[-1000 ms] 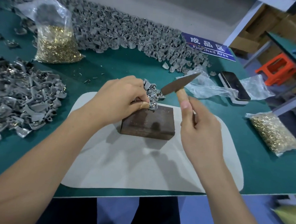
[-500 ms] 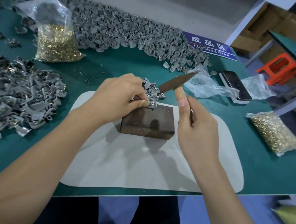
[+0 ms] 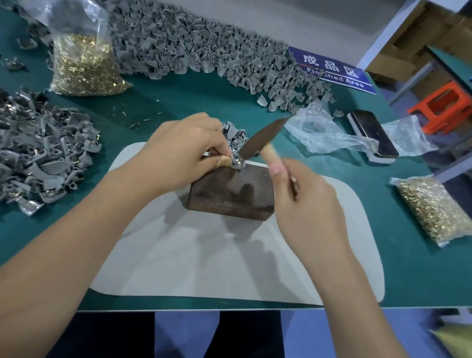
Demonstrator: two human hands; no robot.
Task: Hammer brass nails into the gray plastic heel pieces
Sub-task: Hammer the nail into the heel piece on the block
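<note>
On the bench (image 3: 156, 94) lies a mat (image 3: 220, 264) with a block (image 3: 232, 193) on its far part. At the block's far edge sits a heel piece (image 3: 237, 163), with a small heap of pieces (image 3: 233, 137) just behind it. A pile of heel pieces (image 3: 25, 153) lies left of the mat, a long bank of them (image 3: 199, 49) along the back. One bag of nails (image 3: 85, 66) stands far left, another (image 3: 432, 211) right of the mat. A phone (image 3: 372, 133) and sign (image 3: 332, 69) lie at the far right

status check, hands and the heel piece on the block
Left hand pinches heel piece on block edge. Right hand grips hammer, head down at the piece. Left fingertips close beside the strike point.
</note>
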